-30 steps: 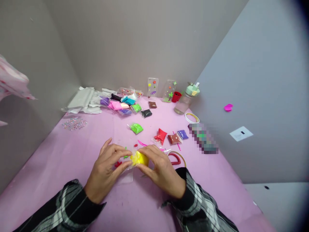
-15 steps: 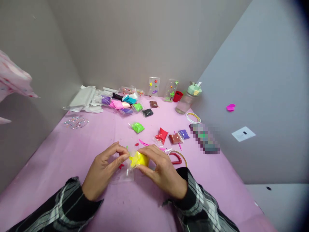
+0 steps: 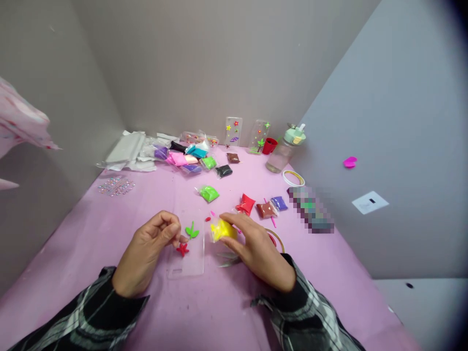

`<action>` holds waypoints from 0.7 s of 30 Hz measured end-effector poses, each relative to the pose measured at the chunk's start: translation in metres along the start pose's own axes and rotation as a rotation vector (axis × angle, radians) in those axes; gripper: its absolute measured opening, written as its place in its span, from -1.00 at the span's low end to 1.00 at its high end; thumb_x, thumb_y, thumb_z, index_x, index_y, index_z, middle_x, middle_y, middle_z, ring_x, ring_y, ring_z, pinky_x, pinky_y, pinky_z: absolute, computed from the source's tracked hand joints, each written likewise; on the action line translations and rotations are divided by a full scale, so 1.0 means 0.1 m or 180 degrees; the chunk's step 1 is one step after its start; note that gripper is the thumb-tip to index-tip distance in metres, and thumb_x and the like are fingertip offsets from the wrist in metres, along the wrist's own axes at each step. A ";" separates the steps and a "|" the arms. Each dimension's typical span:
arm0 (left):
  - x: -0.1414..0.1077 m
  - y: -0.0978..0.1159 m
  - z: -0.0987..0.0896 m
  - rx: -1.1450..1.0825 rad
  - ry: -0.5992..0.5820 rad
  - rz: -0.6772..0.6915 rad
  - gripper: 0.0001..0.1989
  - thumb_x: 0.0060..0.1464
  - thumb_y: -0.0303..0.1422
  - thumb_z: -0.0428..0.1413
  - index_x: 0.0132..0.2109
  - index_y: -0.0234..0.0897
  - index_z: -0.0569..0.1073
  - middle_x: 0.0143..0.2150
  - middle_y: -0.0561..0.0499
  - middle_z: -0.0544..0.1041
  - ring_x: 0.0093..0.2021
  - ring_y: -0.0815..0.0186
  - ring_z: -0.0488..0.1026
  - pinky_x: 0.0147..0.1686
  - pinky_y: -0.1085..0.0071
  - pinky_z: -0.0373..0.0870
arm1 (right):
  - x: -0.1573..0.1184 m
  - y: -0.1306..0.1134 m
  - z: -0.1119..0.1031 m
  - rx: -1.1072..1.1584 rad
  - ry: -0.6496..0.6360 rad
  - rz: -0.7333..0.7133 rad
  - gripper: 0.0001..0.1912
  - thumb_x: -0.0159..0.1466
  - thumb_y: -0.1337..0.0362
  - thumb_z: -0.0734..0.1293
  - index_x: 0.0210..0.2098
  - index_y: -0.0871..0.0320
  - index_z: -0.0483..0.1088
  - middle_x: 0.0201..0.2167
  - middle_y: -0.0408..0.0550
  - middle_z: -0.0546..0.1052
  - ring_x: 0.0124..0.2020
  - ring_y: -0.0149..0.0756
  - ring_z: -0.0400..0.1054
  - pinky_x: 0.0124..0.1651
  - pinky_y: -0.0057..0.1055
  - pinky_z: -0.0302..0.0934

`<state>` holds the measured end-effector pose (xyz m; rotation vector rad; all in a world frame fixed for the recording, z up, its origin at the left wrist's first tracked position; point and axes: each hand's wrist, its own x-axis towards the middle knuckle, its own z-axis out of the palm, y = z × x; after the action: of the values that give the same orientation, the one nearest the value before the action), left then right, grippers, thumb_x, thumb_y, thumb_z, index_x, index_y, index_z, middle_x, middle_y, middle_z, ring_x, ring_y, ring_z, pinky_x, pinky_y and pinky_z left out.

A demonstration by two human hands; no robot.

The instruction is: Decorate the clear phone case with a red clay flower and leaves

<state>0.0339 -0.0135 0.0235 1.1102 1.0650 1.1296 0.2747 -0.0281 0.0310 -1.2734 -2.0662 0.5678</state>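
My right hand grips a small clear packet of yellow clay between thumb and fingers, raised over the table. To its left, my left hand is closed with thumb and fingertips pressed together; whatever they may hold is hidden. Between the hands a clear phone case lies flat. On it are a red flower-like clay shape, close to my left fingertips, and a green clay stem with two leaves. Scissors lie partly beneath my right hand. A small red clay bit sits beyond the case.
Packets of green, red, brown and purple clay lie ahead. More packets are heaped behind, with decorated cases against the wall. A bottle, tape roll and blurred object stand right.
My left hand has moved away left from the yellow packet. My right hand has shifted slightly right with it, uncovering the phone case, its clay shapes and the scissors.
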 end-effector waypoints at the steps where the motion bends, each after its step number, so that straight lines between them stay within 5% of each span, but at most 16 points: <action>1: 0.00 0.01 0.00 -0.0075 -0.0021 -0.0063 -0.76 0.14 -0.18 0.24 -0.36 -0.22 0.43 -0.55 0.17 0.39 -0.44 0.35 0.47 -0.31 0.40 0.45 | 0.00 0.02 0.00 -0.0303 -0.0137 -0.0057 -0.57 0.30 0.36 0.41 0.14 0.15 0.35 0.01 0.12 0.53 0.03 -0.04 0.41 0.09 0.01 0.32; 8: 0.00 -0.02 0.00 -0.0271 -0.0181 -0.0285 -0.78 0.10 -0.19 0.29 -0.32 -0.25 0.54 -0.41 0.08 0.55 -0.44 0.39 0.48 -0.34 0.43 0.48 | 0.01 -0.01 0.03 -0.1136 -0.0933 -0.0117 -0.60 0.23 0.43 0.45 0.05 0.21 0.40 -0.07 0.12 0.52 -0.07 -0.01 0.40 -0.04 -0.01 0.37; 21: -0.01 0.02 0.01 -0.0558 0.0157 -0.0576 -0.67 -0.17 -0.13 0.43 -0.30 -0.25 0.68 -0.34 -0.01 0.67 -0.38 0.33 0.58 -0.29 0.46 0.57 | 0.03 -0.03 0.02 -0.0390 -0.0276 -0.0111 -0.73 0.36 0.27 0.36 0.03 0.20 0.43 -0.09 0.08 0.55 -0.04 -0.09 0.42 0.05 -0.10 0.31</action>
<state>0.0349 -0.0143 0.0261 0.8350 1.0606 1.0878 0.2703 -0.0267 0.0322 -1.2993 -2.2202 0.4953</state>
